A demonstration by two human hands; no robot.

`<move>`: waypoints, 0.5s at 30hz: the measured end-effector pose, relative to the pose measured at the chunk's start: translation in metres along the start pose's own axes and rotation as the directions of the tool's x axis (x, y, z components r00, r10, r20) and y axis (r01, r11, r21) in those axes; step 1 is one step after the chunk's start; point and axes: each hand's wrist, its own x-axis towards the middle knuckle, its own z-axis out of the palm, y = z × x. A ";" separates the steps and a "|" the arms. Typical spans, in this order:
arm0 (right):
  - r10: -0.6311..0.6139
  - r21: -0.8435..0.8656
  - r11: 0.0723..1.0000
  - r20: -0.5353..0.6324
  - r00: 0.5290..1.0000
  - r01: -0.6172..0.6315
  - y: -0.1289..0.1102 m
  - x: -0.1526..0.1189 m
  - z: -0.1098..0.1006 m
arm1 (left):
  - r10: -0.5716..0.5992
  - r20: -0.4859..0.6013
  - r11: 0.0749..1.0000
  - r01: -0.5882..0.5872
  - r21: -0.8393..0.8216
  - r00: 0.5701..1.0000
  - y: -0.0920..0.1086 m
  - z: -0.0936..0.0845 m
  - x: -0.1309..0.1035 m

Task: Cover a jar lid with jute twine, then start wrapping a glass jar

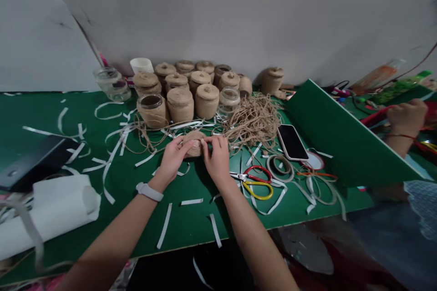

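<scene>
A round jar lid (194,137) wrapped in brown jute twine is between my two hands, just above the green table. My left hand (170,158) grips its left edge, with the thumb laid across the front. On the other side, the thumb and fingertips of my right hand (217,157) are pressed together at the lid's right part. Whether they pinch a twine end there is too small to tell. Behind the hands stand several twine-wrapped jars (180,104), most with knobbed lids. A tangled heap of jute twine (254,120) lies to the right.
Red-and-yellow scissors (257,183), a tape roll (280,167) and a phone (292,142) lie right of my hands. White strips (191,202) are scattered around. A green board (341,141) stands at right, with another person's hand (408,116) beyond. A white roll (58,209) lies left.
</scene>
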 end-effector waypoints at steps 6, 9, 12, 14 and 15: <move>-0.002 0.006 1.000 0.002 1.000 0.002 0.002 -0.001 0.000 | 0.001 0.016 1.000 -0.001 -0.017 1.000 -0.001 -0.001 0.000; -0.002 0.018 1.000 -0.003 1.000 0.002 0.001 -0.001 0.000 | -0.010 0.020 0.999 0.011 -0.032 1.000 0.001 -0.002 -0.002; -0.011 0.027 1.000 0.000 1.000 0.011 0.001 -0.002 0.000 | -0.022 0.030 0.999 0.023 -0.035 0.999 0.003 -0.003 -0.002; -0.016 0.031 0.999 0.007 1.000 0.015 0.001 -0.002 0.001 | -0.021 0.032 0.999 0.022 -0.041 0.999 0.003 -0.003 -0.002; -0.016 0.033 0.999 0.009 1.000 0.015 0.001 -0.002 0.001 | -0.016 0.029 0.999 0.017 -0.041 0.999 0.002 -0.003 -0.002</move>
